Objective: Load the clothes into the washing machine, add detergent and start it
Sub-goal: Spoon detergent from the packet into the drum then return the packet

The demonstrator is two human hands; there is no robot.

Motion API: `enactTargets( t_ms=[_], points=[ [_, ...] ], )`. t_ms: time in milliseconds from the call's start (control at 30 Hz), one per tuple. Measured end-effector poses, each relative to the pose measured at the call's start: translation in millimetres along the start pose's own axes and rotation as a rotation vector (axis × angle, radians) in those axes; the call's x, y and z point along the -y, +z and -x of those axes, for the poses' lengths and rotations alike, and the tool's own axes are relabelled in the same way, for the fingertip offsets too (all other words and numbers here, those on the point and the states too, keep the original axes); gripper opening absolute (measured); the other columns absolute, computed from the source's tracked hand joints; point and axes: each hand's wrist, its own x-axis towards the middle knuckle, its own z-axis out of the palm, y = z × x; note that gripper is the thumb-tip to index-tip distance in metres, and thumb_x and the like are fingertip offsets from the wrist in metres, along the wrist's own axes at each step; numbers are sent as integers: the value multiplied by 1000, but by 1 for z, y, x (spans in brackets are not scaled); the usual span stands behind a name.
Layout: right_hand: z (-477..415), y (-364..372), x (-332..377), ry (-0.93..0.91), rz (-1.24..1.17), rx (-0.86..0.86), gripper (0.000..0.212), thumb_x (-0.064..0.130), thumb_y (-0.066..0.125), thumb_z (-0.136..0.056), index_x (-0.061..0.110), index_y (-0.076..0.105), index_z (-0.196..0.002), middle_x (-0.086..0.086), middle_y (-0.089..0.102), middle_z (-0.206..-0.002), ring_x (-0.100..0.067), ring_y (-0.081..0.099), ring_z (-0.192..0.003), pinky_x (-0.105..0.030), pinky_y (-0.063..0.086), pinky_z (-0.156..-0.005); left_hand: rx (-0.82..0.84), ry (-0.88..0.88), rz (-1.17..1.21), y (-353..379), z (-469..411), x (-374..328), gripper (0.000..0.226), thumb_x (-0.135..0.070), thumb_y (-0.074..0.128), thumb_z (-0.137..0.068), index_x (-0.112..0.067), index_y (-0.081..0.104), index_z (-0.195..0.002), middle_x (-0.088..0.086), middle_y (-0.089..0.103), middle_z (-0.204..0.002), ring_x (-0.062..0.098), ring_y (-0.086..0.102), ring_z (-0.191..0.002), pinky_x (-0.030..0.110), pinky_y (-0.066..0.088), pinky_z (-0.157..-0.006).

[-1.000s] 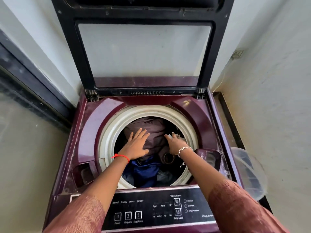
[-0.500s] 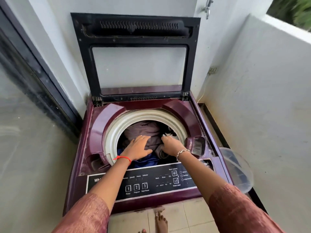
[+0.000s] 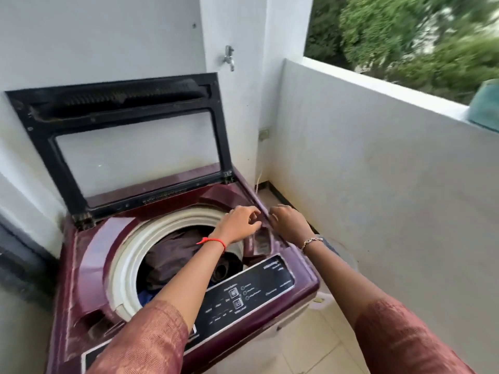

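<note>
A maroon top-loading washing machine (image 3: 89, 255) stands with its glass lid (image 3: 129, 147) raised against the wall. Brown and blue clothes (image 3: 172, 255) fill the white-rimmed drum (image 3: 127, 263). My left hand (image 3: 237, 224) hovers over the drum's right rim, fingers loosely curled and holding nothing. My right hand (image 3: 289, 222) is just past the machine's right edge, fingers bent, also without anything in it. Between and below the hands sits the small detergent compartment (image 3: 262, 241). The black control panel (image 3: 243, 295) runs along the front.
A tap (image 3: 229, 57) juts from the pillar behind the machine. A low white balcony wall (image 3: 378, 163) runs along the right, with a teal object (image 3: 484, 103) on top. A clear plastic tub (image 3: 340, 255) stands between machine and wall. Tiled floor (image 3: 318, 346) lies in front.
Both hands have come up out of the drum and moved right, off the clothes, to the machine's right rim. The view has swung right and back, revealing the balcony wall and trees.
</note>
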Motion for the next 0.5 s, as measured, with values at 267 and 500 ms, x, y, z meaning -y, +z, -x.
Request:
enactTargets(
  t_ms=[267, 500],
  points=[
    [20, -53, -134, 259, 13, -98, 28, 16, 41, -92, 1, 64, -87, -21, 66, -99, -39, 61, -92, -42, 47, -73, 84, 230, -65, 41, -96, -118, 35, -28, 58, -85, -14, 62, -117, 6, 67, -112, 22, 61, -107, 32, 48, -91],
    [50, -118, -261, 426, 85, -192, 27, 16, 42, -92, -1, 63, -88, -21, 65, -99, -39, 59, -93, -40, 43, -69, 201, 396, -76, 91, -175, -234, 34, -23, 58, -85, -11, 60, -117, 5, 66, -112, 21, 62, -102, 34, 49, -90]
  ],
)
